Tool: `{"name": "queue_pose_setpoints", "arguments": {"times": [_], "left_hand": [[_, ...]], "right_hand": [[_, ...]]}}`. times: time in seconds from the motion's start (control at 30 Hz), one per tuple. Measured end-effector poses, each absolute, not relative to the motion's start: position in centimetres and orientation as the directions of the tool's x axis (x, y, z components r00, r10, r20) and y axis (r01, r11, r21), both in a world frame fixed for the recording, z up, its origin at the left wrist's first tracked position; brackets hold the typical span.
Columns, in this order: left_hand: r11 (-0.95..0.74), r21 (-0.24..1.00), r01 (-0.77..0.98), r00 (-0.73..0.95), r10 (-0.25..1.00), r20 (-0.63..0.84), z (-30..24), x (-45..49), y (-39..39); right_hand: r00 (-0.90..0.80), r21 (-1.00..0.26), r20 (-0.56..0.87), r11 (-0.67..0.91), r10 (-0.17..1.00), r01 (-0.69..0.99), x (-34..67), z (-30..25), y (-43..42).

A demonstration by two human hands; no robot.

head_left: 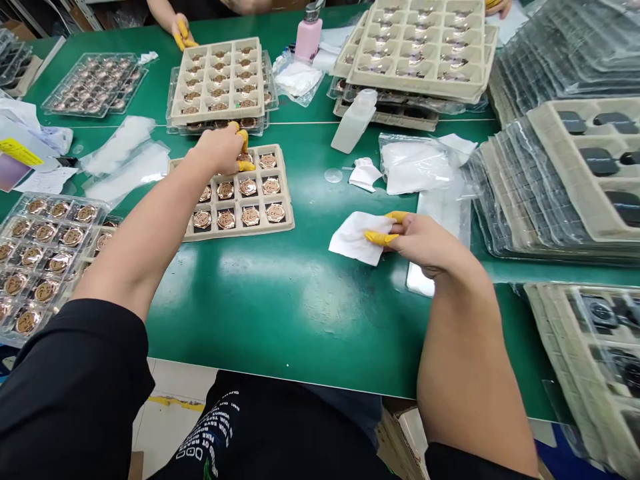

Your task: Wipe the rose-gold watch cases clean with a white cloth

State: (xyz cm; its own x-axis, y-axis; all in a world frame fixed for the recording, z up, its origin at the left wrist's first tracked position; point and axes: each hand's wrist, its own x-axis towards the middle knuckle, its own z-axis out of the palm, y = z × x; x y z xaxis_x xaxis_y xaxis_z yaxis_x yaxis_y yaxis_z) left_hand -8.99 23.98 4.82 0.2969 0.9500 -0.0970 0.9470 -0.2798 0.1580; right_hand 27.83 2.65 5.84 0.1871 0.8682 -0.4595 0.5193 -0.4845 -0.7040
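My left hand (pixel 223 148), with yellow finger cots, reaches over the far rows of a beige compartment tray (pixel 235 233). Its thumb and finger are bent around a rose-gold watch case (pixel 245 159) in a back compartment; the contact is partly hidden. More round rose-gold watch cases (pixel 225 219) lie in the tray's compartments, each on a dark backing. My right hand (pixel 417 240), also in yellow finger cots, pinches a white wiping cloth (pixel 356 237) above the green table (pixel 320 307), to the right of the tray.
Clear trays of watch cases (pixel 45 260) stand at left. Stacked beige trays (pixel 217 77) are across the table, near a co-worker's hand (pixel 183 32). A white bottle (pixel 355 121), pink pump bottle (pixel 308 37) and bagged wipes (pixel 413 163) lie ahead. Tall tray stacks (pixel 545 193) line the right.
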Motion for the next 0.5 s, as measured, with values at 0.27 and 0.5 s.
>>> {"name": "queue_pose_setpoints", "arguments": {"times": [0.27,0.5], "left_hand": [[-0.152,0.372,0.916,0.171,0.985,-0.018,5.0,-11.4,22.6],[0.090,0.612,0.785,-0.133,0.991,0.025,2.4,-12.5,22.2]], "right_hand": [[0.094,-0.800,-0.436,-0.433,0.895,0.416,27.3,3.7,3.1],[0.026,-0.914,-0.403,-0.402,0.915,-0.050,26.1,3.5,4.2]]}}
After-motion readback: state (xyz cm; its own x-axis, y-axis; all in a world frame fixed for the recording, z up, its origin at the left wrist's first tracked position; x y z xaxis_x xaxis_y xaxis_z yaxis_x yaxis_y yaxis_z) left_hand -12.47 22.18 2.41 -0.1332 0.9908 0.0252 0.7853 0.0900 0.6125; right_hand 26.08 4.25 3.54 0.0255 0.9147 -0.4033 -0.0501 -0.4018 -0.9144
